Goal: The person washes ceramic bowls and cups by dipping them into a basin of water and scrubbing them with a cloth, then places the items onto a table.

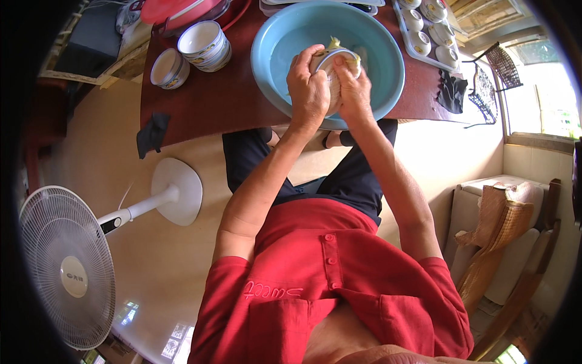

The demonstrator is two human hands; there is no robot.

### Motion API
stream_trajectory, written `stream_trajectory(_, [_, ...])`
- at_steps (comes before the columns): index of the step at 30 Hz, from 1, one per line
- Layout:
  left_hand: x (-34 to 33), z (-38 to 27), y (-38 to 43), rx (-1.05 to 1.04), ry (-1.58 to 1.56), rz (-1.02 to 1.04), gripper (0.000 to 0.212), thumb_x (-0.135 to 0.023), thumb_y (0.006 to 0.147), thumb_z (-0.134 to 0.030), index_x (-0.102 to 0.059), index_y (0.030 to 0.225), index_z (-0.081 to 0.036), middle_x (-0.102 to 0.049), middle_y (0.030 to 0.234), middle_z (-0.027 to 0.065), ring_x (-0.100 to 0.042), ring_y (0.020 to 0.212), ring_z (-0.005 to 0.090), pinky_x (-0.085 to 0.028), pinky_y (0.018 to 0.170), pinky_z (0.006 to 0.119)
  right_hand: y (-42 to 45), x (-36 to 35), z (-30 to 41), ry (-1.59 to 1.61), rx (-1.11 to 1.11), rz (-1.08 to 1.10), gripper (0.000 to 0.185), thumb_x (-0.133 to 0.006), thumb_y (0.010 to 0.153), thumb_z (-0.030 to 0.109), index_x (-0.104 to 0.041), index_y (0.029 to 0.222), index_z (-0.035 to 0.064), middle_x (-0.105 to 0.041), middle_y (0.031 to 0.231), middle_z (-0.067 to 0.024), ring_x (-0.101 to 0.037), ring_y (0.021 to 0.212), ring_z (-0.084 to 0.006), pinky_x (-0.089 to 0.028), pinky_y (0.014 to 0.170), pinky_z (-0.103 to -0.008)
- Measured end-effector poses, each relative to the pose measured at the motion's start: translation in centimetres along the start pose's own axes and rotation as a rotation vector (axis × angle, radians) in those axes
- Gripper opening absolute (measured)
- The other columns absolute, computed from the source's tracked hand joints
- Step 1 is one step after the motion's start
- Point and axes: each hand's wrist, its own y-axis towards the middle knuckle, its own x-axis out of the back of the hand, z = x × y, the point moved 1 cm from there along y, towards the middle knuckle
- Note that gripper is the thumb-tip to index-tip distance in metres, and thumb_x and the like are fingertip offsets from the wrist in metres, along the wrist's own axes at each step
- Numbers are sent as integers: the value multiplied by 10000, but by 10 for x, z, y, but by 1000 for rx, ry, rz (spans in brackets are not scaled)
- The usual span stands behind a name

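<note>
Both hands hold a white ceramic bowl (pixel 334 86) with a blue rim line over a light blue plastic basin (pixel 259 68). The bowl is tilted on its side. My left hand (pixel 310 88) grips it from the left, its fingers curled over the far edge. On the other side, my right hand (pixel 355 88) has its thumb at the bowl's rim and presses a pale yellow cloth-like piece (pixel 335 43) against it. Most of that piece is hidden by the bowl and fingers. Water appears to lie in the basin, with something whitish near its right wall.
Stacked patterned bowls (pixel 204 48) and a shorter stack (pixel 169 68) stand left on the dark red table (pixel 218 100). A plastic tray (pixel 406 43) of upturned small bowls is at the right. A red lid (pixel 177 11) sits far left. A white standing fan (pixel 68 268) is on the floor.
</note>
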Motion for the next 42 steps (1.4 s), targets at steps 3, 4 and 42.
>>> stream_trajectory(3, [-1,-2,-4,-22,-45,-34,399,-415,682,44,-559,1053,29,-566,1028,136,-547,962,237,-418,890,306,-12,-5,-17,429,-383,33,371,-595,874,203,-471,1178,29,-560,1037,-87,-585,906,-184,-505,774,-298])
stream_trajectory(4, [-1,-2,-4,-11,-77,-48,383,-429,691,39,-558,1051,21,-554,1035,146,-540,974,260,-417,892,322,-13,-6,-16,453,-383,31,331,-597,872,198,-508,1133,15,-580,1000,-82,-589,879,-170,-507,746,-289])
stream_trajectory(42, [14,-17,18,266,44,174,483,-403,661,97,-507,1117,-22,-566,966,134,-531,853,188,-430,768,281,8,-8,70,-1140,733,380,247,-661,729,196,-594,934,77,-624,881,-117,-614,783,-322,-492,668,-373])
